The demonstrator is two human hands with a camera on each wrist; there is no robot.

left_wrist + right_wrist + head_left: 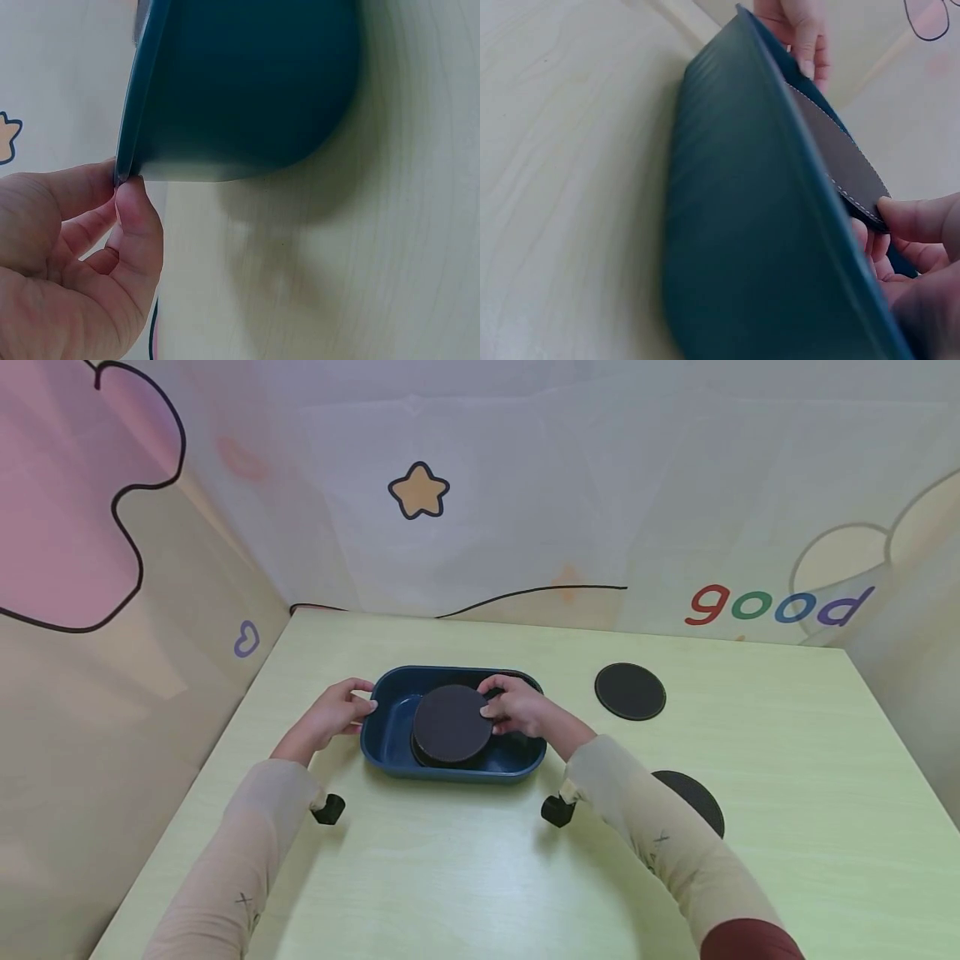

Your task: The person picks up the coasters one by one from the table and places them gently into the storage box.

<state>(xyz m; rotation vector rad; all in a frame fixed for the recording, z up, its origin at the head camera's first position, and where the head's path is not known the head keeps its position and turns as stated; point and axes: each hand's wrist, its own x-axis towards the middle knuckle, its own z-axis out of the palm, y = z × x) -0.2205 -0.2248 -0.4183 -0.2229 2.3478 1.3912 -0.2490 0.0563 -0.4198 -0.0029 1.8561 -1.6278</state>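
Note:
A dark blue rectangular tub (390,764) with rounded corners stands on the table. My left hand (335,712) is at its left end; in the left wrist view, thumb and fingers (139,217) pinch the tub's rim. Inside the tub, my right hand (521,708) pinches the right edge of a round dark coaster (452,724). In the right wrist view this coaster (840,154) shows pale stitching along its edge, with the thumb on top and fingers below. Another dark edge shows beneath the coaster; what it belongs to is mostly hidden.
Two more round dark coasters lie on the table to the right: one farther back (630,692), one nearer (693,802) and partly covered by my right sleeve. A printed cloth wall (525,510) borders the pale table (450,868) at the back and sides.

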